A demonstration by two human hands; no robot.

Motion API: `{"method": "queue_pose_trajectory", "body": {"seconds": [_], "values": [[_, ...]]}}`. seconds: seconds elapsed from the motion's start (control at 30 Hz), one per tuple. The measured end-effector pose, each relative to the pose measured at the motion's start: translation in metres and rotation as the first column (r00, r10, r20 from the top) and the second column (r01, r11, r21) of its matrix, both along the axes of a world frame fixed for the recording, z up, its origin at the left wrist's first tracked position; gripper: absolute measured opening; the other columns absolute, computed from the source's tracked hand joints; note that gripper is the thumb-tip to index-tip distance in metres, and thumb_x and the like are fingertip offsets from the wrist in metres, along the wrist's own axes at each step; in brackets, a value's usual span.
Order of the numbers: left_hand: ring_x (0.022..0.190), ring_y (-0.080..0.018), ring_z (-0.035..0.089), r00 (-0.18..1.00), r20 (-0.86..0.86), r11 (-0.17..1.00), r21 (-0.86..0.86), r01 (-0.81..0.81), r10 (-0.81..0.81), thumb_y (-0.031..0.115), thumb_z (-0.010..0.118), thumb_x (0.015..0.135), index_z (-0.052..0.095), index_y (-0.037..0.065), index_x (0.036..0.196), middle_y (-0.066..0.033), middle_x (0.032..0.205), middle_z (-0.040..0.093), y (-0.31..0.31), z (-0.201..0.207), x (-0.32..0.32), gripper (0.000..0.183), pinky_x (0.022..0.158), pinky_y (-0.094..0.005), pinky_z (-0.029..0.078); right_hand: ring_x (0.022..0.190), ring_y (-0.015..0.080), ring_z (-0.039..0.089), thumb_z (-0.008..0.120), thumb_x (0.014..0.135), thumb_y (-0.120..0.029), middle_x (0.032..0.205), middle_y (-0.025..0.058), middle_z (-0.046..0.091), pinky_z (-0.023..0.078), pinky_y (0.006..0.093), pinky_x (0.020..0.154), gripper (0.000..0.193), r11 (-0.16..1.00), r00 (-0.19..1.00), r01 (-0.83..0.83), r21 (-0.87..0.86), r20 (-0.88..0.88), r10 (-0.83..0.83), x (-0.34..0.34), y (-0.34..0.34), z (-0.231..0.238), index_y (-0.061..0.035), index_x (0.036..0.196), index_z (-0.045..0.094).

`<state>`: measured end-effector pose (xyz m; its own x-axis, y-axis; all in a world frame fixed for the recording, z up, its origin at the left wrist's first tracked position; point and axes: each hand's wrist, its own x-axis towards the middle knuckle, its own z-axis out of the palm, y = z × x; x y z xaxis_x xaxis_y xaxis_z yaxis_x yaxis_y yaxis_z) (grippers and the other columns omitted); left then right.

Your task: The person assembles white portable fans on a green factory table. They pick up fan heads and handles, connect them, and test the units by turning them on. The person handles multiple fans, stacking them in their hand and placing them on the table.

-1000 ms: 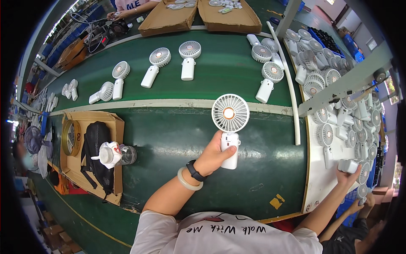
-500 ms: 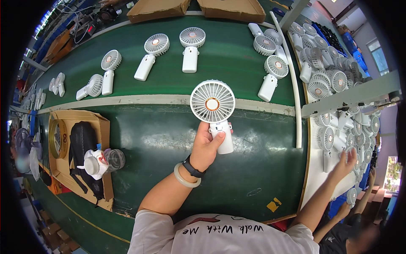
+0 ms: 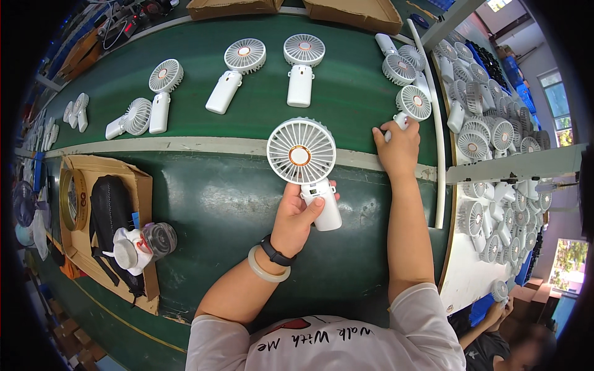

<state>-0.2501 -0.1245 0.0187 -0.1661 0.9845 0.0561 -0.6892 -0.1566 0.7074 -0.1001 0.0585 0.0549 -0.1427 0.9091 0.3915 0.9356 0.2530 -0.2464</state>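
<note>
My left hand (image 3: 296,216) is closed round the handle of a white handheld fan (image 3: 301,151), held upright above the near edge of the green belt. Its round grille faces me, with a copper-coloured ring at the centre; a small dark display shows on the handle's top. Out to the right, my right hand (image 3: 399,148) reaches onto the belt. Its fingers and thumb close on the handle of another white fan (image 3: 413,102), which lies on the belt with its head pointing away. My hand covers much of that handle.
Several more fans (image 3: 300,83) lie spaced along the green belt (image 3: 346,93). A white tube (image 3: 440,154) borders it on the right, beside a table heaped with fans (image 3: 476,145). At left stands a cardboard tray (image 3: 151,253) with a black pouch and jar. A co-worker's hands (image 3: 495,314) hold a fan.
My right hand has left the heap of fans at the right and come over to the fan on the belt, grasping its handle. My left hand keeps its fan, slightly turned.
</note>
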Motion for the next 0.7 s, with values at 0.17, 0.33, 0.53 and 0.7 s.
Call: {"method": "queue_pose_trajectory", "body": {"seconds": [0.17,0.33,0.53,0.7], "values": [[0.105,-0.0254,0.057,0.999,-0.028,1.0,-0.006,-0.016,0.016,0.01,0.053,0.089,0.033,0.007,0.131,-0.0139,0.12,0.053,0.003,-0.001,-0.002,0.047,0.09,-0.0382,0.046,0.108,0.0325,0.049,0.069,0.072,-0.013,0.123,0.016,0.044,0.045,0.0395,0.086,0.042,0.958,0.762,-0.231,0.172,-0.581,0.288,0.032,0.012,-0.022,-0.0106,0.112,0.056],[0.104,-0.0259,0.057,1.0,-0.015,1.0,0.001,-0.005,0.005,0.012,0.054,0.09,0.033,0.006,0.131,-0.0144,0.12,0.052,0.001,-0.001,-0.004,0.047,0.09,-0.0386,0.046,0.097,0.024,0.055,0.061,0.075,-0.01,0.118,0.015,0.05,0.049,0.035,0.081,0.058,0.734,-0.481,-0.645,0.214,-0.86,-0.172,0.028,-0.07,-0.017,-0.0053,0.129,0.038],[0.102,-0.025,0.058,0.999,-0.046,1.0,-0.009,-0.027,0.026,0.014,0.056,0.089,0.033,0.006,0.131,-0.0142,0.118,0.053,-0.001,0.002,-0.004,0.049,0.089,-0.0382,0.047,0.08,0.019,0.05,0.057,0.079,-0.02,0.117,0.012,0.048,0.045,0.0324,0.068,0.067,0.384,-0.41,-0.893,0.235,-0.777,-0.478,0.021,-0.08,-0.022,-0.0084,0.138,0.026],[0.099,-0.0218,0.059,1.0,-0.006,0.999,-0.024,-0.031,0.031,0.012,0.055,0.089,0.035,0.004,0.128,-0.0143,0.117,0.054,-0.004,-0.001,-0.008,0.044,0.086,-0.035,0.048,0.073,0.0185,0.047,0.052,0.087,-0.033,0.11,0.0105,0.049,0.041,0.0317,0.06,0.065,0.298,-0.361,-0.925,0.235,-0.785,-0.503,0.017,-0.09,-0.016,-0.0099,0.14,0.023]]}}
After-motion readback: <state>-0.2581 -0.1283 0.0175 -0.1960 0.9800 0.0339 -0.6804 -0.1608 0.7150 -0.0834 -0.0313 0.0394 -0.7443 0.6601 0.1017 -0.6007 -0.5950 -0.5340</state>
